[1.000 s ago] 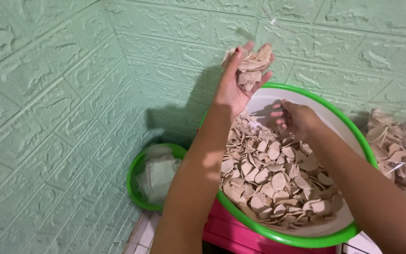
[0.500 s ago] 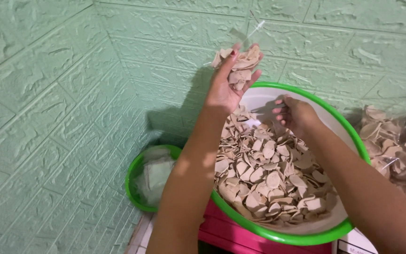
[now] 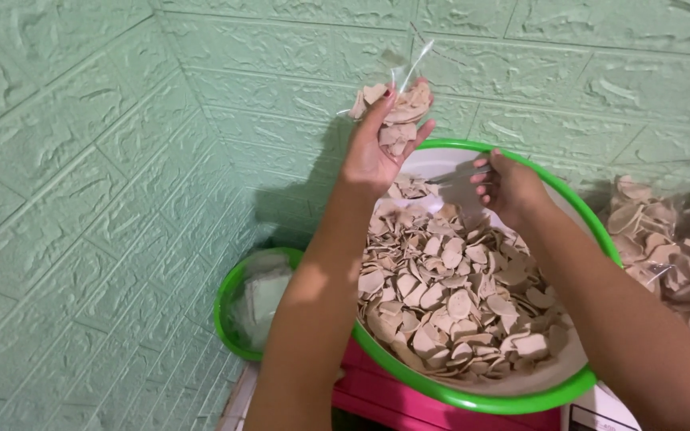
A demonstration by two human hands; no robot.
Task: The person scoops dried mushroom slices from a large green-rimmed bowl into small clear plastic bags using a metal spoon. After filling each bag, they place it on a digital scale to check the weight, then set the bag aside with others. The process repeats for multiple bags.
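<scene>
— Where is the bag sitting against your fingers?

— The clear bag of chips [image 3: 393, 112] is up in my left hand [image 3: 370, 156], raised above the far rim of the big bowl [image 3: 592, 231]. My fingers [image 3: 377, 120] curl round its lower part from behind and below, thumb on the near side, so the chips bulge out just above my fingertips. The open top of the plastic sticks up past them, against the green wall [image 3: 105, 160].

— And how tight is that hold?

— Closed round it, fingers narrow, the bag pinched in the palm.

— Your other hand?

— My right hand [image 3: 509, 187] is lower and to the right of the bag, over the back of the bowl, well apart from the bag itself. Its fingers are bent inward, tips drawn close together and pointing left. Whether they pinch a chip or a bit of plastic I cannot tell; they look nearly shut.

— What lies under them?

— The heap of pale chips [image 3: 449, 295] fills the bowl just below both wrists. Left of my left forearm, lower down, stands a small green bowl [image 3: 229, 307] with something pale in it. To the right of my right arm lie filled bags [image 3: 672, 247], beside the big bowl's rim
</scene>
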